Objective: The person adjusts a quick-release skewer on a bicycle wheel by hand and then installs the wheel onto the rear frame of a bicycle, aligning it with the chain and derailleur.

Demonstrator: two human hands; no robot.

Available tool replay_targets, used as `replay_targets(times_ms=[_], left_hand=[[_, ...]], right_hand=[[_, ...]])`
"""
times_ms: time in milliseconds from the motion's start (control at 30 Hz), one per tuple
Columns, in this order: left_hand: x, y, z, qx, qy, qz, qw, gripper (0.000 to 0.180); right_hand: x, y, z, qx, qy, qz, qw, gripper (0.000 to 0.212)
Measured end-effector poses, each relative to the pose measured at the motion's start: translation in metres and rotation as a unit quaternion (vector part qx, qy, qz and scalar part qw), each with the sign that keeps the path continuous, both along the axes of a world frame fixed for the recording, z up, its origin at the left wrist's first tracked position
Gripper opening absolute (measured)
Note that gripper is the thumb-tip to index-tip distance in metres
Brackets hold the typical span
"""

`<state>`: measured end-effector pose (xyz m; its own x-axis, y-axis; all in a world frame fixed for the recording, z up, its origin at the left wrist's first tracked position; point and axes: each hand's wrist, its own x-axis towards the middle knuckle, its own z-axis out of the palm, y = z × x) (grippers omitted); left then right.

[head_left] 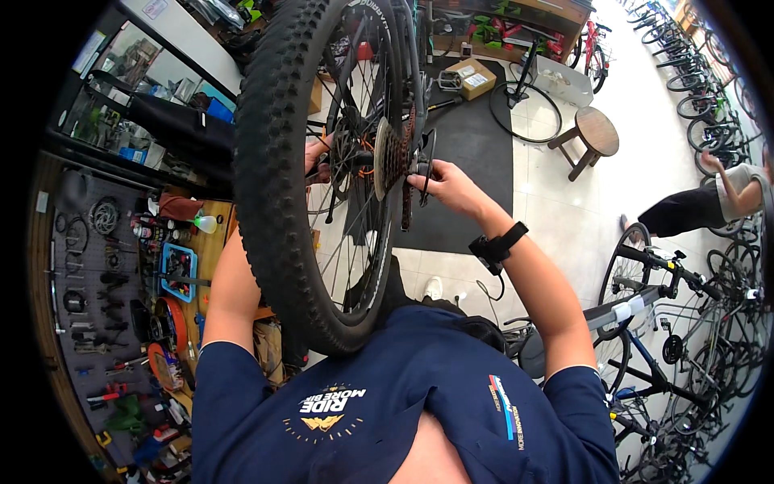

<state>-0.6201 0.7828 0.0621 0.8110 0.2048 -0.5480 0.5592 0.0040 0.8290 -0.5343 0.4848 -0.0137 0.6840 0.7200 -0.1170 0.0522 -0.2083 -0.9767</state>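
Observation:
A bicycle wheel with a knobbly black tyre (270, 161) stands upright before me, in the bike's frame. The cassette (385, 160) and chain (409, 133) are on the hub's right side, the brake disc (343, 165) on its left. My right hand (455, 192) is closed, thumb and fingers pinched at the axle end beside the rear derailleur (429, 149); the exact part between them is hidden. Behind the spokes, my left hand (318, 157) is by the disc side of the hub. Only some of its fingers show, and its grip is hidden.
On the left are a tool pegboard (97, 258) and a wooden bench with a blue tray (178, 270). Ahead lie a dark mat (476, 153), a cardboard box (472, 78) and a loose wheel rim (532, 133) near a wooden stool (597, 131). Bikes (637, 323) and another person (693, 206) are to the right.

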Motion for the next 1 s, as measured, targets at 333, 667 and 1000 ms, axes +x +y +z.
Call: replay_targets(times_ms=[333,667,1000], left_hand=[[0.005,0.012,-0.025,-0.006,-0.004,0.032,0.999,0.034],[0.004,0.006,0.006,-0.04,0.0,-0.029,0.999,0.035],[0.005,0.016,-0.001,0.092,0.003,-0.056,0.994,0.046]], right_hand=[[-0.001,-0.001,0.0,-0.085,-0.103,-0.003,0.991,0.041],[0.009,0.001,0.012,-0.033,-0.007,0.007,0.999,0.045],[0.04,0.011,0.04,-0.08,0.157,0.003,0.984,0.036]])
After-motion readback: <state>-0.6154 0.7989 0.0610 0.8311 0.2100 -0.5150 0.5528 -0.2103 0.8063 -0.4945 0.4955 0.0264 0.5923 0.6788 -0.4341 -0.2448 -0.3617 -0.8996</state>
